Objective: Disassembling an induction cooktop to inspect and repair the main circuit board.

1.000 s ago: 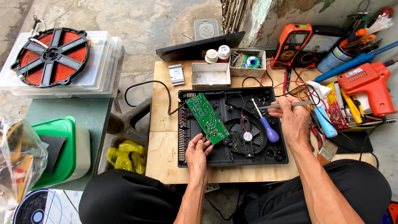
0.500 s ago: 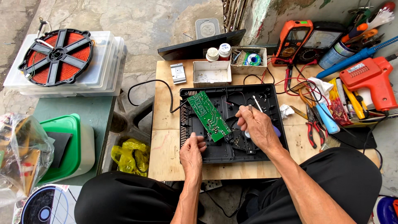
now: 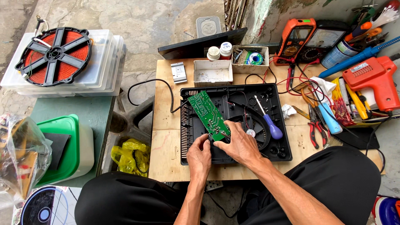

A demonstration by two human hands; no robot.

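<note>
Near the middle of the frame, on a small wooden table (image 3: pixel 166 125), sits an opened black plastic housing (image 3: pixel 275 96), and a green circuit board (image 3: pixel 207 114) lies slantwise across its left half, running from upper left down toward the lower centre. Both hands meet at the board's lower end: the left hand (image 3: pixel 199 155) comes up from the bottom edge of the frame with its fingers curled together just left of the board's bottom corner, though I cannot tell whether they actually pinch anything; the right hand (image 3: pixel 239 146) lies over the housing with fingers bent, its fingertips touching the board's lower right corner, more pressing than gripping as far as I can see. Just right of that hand, inside the housing, lies a screwdriver with a purple handle (image 3: pixel 271 125), pointing up and left. Along the table's upper edge stand a shallow white box (image 3: pixel 213 71) and a small box with a reel of wire (image 3: pixel 251 58). To the right, tools crowd together: red-handled pliers (image 3: pixel 313 127), an orange glue-gun-shaped tool (image 3: pixel 373 79), an orange multimeter (image 3: pixel 295 38) near the top. At the upper left of the frame a coil of copper-coloured wire in a black spoked frame (image 3: pixel 54 54) rests on stacked clear plastic cases, and a green-lidded container (image 3: pixel 66 146) sits at the lower left
</note>
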